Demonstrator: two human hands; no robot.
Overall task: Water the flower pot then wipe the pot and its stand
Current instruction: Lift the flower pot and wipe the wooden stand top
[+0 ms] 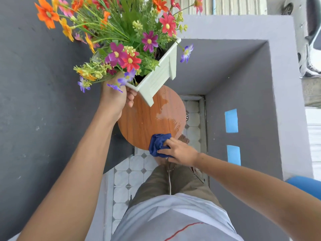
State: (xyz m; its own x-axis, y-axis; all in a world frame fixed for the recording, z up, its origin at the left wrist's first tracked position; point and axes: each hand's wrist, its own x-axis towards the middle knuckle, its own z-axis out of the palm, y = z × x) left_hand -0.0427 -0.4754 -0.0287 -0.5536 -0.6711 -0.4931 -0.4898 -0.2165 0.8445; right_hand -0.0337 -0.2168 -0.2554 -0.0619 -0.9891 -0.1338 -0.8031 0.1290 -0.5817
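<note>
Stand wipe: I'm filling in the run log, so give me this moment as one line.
left hand: holds pot tilted | right hand: presses cloth on stand | stand: partly wet

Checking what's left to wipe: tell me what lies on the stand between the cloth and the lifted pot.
In the head view, bare wooden stand top with a wet patch lies between the blue cloth and white pot.

Pot [157,79] white; stand [144,119] orange-brown woodgrain; cloth [159,144] dark blue — floor tiles [125,178] white, grey diamonds.

A home balcony: grey parapet walls [243,70], tiled floor [125,173], a floor drain [187,116]
</note>
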